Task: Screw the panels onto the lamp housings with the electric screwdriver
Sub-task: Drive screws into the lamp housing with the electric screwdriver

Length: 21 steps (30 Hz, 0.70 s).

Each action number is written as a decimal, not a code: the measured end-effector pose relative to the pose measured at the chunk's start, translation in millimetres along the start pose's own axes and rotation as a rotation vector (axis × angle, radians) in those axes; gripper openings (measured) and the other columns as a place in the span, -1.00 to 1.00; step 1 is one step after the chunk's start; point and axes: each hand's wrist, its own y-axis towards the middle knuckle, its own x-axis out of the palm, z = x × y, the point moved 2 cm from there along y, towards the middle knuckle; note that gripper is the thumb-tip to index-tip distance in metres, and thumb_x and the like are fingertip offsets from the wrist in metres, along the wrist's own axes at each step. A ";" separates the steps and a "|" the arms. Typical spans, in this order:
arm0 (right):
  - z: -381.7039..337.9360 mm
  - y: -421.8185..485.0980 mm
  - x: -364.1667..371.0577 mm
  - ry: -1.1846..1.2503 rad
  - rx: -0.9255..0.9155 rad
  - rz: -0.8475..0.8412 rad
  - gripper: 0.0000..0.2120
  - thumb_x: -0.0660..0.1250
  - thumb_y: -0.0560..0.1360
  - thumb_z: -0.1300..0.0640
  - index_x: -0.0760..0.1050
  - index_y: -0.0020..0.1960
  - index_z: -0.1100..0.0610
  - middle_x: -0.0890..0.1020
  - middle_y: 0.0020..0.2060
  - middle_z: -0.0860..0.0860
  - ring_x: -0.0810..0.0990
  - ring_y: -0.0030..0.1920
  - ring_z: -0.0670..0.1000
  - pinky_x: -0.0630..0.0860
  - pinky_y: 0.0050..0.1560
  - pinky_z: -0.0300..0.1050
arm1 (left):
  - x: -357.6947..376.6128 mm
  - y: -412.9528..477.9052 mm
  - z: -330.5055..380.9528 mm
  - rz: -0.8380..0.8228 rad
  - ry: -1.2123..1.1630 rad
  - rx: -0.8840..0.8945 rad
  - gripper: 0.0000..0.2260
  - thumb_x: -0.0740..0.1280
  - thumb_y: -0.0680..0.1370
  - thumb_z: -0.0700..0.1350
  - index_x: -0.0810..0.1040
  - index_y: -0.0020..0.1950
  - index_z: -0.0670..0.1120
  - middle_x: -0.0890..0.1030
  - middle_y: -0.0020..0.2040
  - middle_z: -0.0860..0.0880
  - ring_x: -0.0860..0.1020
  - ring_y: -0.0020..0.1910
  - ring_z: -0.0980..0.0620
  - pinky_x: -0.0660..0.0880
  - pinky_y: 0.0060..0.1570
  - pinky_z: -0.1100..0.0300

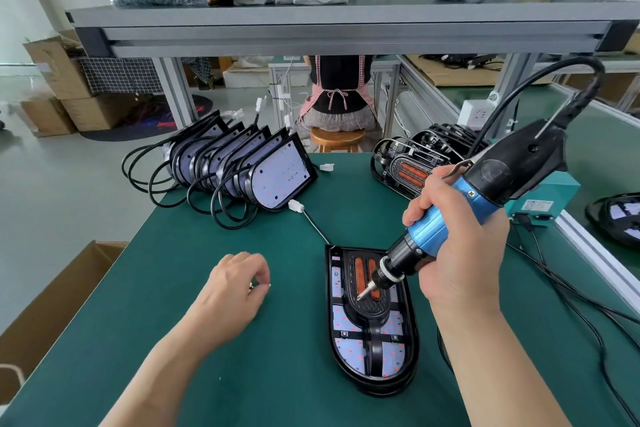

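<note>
Toward the near edge of the green bench, right of its middle, the lamp housing lay flat with its black panel seated on top. My right hand was wrapped around the blue barrel of the electric screwdriver, holding it tilted, its bit at or just above the panel's orange strips. My left hand rested on the bench well left of the housing, fingertips pinching what looked like a screw. To do this well, I judged I should seat that screw in its hole, stand the driver upright over it, and steady the housing before triggering.
</note>
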 end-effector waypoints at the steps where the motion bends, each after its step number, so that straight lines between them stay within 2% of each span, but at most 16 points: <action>1: -1.1 -0.2 0.3 0.004 -0.003 0.016 -0.88 0.36 0.44 0.31 0.46 -0.16 0.13 0.49 -0.33 -0.03 0.44 -0.44 0.03 0.43 -0.33 -0.10 | -2.7 -2.1 9.5 0.052 -0.109 -0.007 -0.80 0.35 0.54 -0.22 0.43 -0.20 0.03 0.55 -0.20 0.08 0.49 -0.14 0.04 0.40 -0.14 0.22; 3: -3.1 0.1 1.2 0.045 0.004 0.053 -0.83 0.34 0.47 0.34 0.47 -0.19 0.10 0.49 -0.31 -0.03 0.44 -0.44 0.01 0.43 -0.33 -0.13 | -5.7 -5.5 31.8 0.064 -0.377 -0.057 -0.79 0.39 0.51 -0.27 0.49 -0.23 0.00 0.60 -0.28 0.01 0.51 -0.31 0.07 0.44 -0.29 0.29; 4: -4.3 0.5 2.0 0.078 0.010 0.072 -0.81 0.34 0.48 0.34 0.47 -0.21 0.09 0.48 -0.29 -0.01 0.43 -0.43 0.01 0.43 -0.33 -0.13 | -4.7 -7.4 43.7 0.023 -0.537 -0.073 -0.79 0.41 0.50 -0.29 0.52 -0.23 -0.02 0.62 -0.28 -0.01 0.51 -0.33 0.10 0.45 -0.31 0.32; 6: -7.1 0.9 3.4 0.125 0.008 0.101 -0.82 0.35 0.47 0.32 0.47 -0.22 0.08 0.47 -0.27 0.01 0.43 -0.42 0.00 0.43 -0.33 -0.15 | 0.9 -11.8 64.7 -0.070 -0.835 -0.073 -0.81 0.45 0.48 -0.35 0.56 -0.15 -0.07 0.64 -0.25 -0.02 0.55 -0.27 0.12 0.49 -0.22 0.34; 8: -10.5 1.0 4.6 0.144 -0.005 0.119 -0.83 0.33 0.47 0.31 0.49 -0.21 0.07 0.46 -0.32 -0.01 0.44 -0.42 -0.01 0.43 -0.33 -0.16 | 7.7 -15.8 78.9 -0.114 -1.023 -0.085 -0.81 0.47 0.45 -0.38 0.58 -0.07 -0.14 0.66 -0.22 -0.04 0.57 -0.23 0.10 0.51 -0.15 0.35; 11: -15.2 0.8 6.0 0.186 -0.008 0.122 -0.80 0.33 0.48 0.30 0.54 -0.23 0.03 0.45 -0.36 -0.03 0.43 -0.41 -0.02 0.44 -0.32 -0.19 | 15.5 -18.5 90.2 -0.109 -1.180 -0.126 -0.77 0.51 0.38 -0.41 0.66 -0.15 -0.09 0.66 -0.20 -0.08 0.58 -0.19 0.07 0.53 -0.11 0.33; 14: -17.4 -0.1 6.2 0.200 0.005 0.107 -0.89 0.34 0.46 0.28 0.49 -0.16 0.10 0.43 -0.31 0.00 0.41 -0.38 -0.01 0.44 -0.32 -0.18 | 19.2 -19.7 96.1 -0.103 -1.299 -0.162 -0.80 0.51 0.30 -0.32 0.69 -0.19 -0.04 0.65 -0.19 -0.09 0.59 -0.17 0.06 0.55 -0.08 0.31; 21: -19.0 -3.3 5.9 0.194 0.017 0.094 -0.90 0.36 0.44 0.27 0.46 -0.13 0.12 0.42 -0.28 0.02 0.39 -0.36 0.00 0.44 -0.33 -0.17 | 19.0 -19.1 100.0 -0.102 -1.328 -0.155 -0.79 0.50 0.31 -0.30 0.69 -0.18 -0.02 0.65 -0.20 -0.06 0.59 -0.17 0.08 0.54 -0.09 0.31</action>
